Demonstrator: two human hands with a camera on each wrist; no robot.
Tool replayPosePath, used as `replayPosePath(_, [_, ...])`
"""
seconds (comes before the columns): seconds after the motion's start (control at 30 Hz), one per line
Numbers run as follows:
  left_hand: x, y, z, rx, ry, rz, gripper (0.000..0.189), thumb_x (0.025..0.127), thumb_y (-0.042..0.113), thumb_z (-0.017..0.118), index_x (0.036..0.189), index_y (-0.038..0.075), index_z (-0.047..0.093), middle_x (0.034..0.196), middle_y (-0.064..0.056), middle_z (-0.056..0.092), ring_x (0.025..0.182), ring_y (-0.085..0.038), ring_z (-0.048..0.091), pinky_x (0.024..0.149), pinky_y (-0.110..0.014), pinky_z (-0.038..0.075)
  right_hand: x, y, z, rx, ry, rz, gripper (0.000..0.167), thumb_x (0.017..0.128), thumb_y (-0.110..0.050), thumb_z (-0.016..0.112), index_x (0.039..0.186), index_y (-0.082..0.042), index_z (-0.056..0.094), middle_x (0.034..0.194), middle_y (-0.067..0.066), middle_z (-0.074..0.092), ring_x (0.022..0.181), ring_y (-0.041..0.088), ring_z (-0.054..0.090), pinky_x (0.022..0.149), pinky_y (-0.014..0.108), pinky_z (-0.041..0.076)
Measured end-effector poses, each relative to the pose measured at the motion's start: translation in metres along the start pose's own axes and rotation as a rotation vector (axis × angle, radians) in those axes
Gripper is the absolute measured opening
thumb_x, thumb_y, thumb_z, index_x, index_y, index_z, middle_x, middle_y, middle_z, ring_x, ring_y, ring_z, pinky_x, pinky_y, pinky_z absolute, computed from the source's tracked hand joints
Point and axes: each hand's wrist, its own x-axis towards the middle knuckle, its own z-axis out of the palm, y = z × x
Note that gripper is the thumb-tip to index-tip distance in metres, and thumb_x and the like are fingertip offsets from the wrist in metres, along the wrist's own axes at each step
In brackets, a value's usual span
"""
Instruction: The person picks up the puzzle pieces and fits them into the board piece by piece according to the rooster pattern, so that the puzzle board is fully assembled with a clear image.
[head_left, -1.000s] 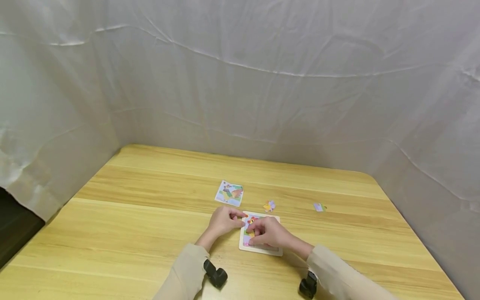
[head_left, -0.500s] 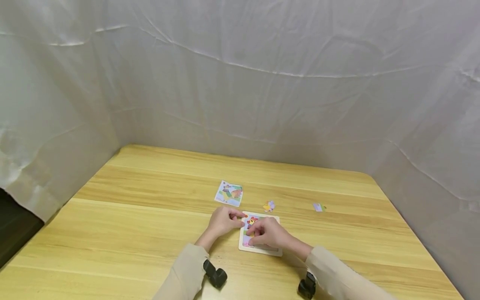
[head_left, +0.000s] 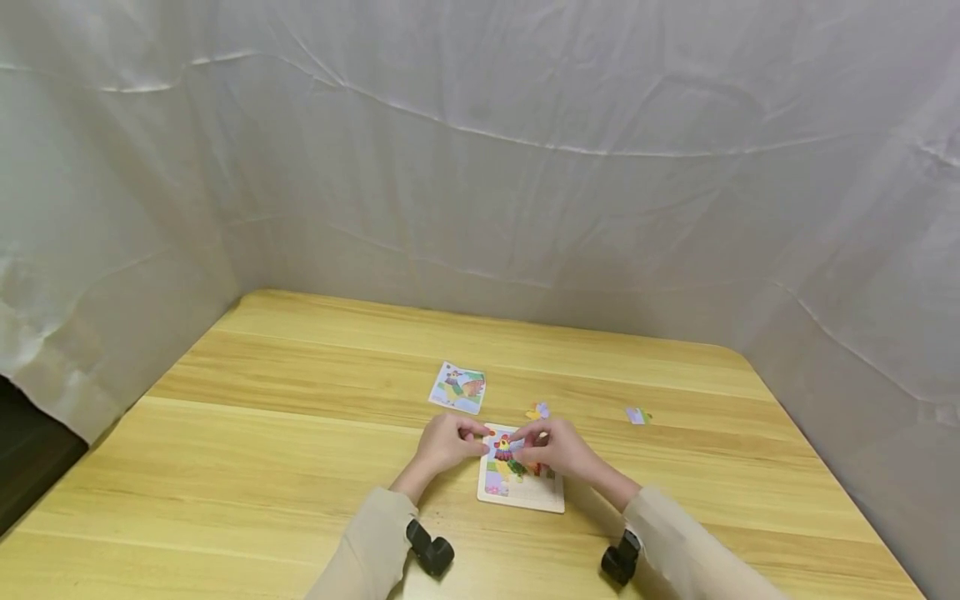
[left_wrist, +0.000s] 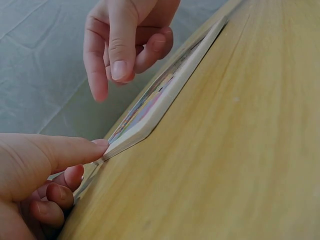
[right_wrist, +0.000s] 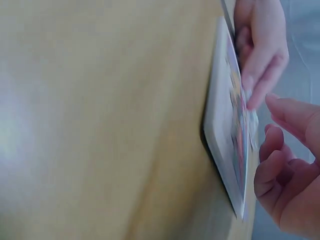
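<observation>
A jigsaw puzzle board (head_left: 519, 502) with a pale rim lies flat on the table, partly filled with colourful bird-picture pieces; its lower right part shows bare backing. My left hand (head_left: 444, 443) holds the board at its left edge, and the thumb (left_wrist: 97, 148) rests on the rim in the left wrist view. Over the upper right of the board hovers my right hand (head_left: 561, 452), its fingers loosely bent and nothing between them. In the right wrist view the right hand (right_wrist: 295, 160) is beside the board's face, thumb and fingers apart.
A printed picture card (head_left: 457, 388) lies behind the board to the left. Loose puzzle pieces (head_left: 537, 411) sit just behind the board, and more pieces (head_left: 639, 415) lie farther right. Grey cloth (head_left: 480, 167) hangs behind the wooden table (head_left: 300, 467).
My right hand has lifted from the board's lower left pieces and moved up and right, uncovering more of the picture and the bare backing. The left hand stays at the board's left edge.
</observation>
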Motion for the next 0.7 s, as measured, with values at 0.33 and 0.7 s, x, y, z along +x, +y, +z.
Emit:
replayPosePath(0.33, [0.000,0.001,0.001,-0.022,0.004,-0.004,0.015,0.072,0.010,0.072,0.085,0.006,0.071,0.054,0.007,0.048,0.051,-0.007,0.041,0.051,-0.022,0.033,0.009,0.025,-0.026,0.048,0.114,0.111,0.024,0.079,-0.002,0.066,0.099,0.010,0.062,0.072,0.006,0.056,0.050,0.014,0.045,0.044,0.022,0.039])
replayPosePath(0.7, [0.000,-0.001,0.002,-0.019,0.005,-0.004,0.015,0.071,0.011,0.072,0.086,0.007,0.072,0.054,0.007,0.047,0.051,-0.007,0.041,0.051,-0.022,0.032,0.020,0.057,-0.049,0.060,0.131,0.291,0.038,0.077,-0.008,0.069,0.111,0.005,0.059,0.068,0.003,0.054,0.045,0.010,0.044,0.041,0.021,0.035])
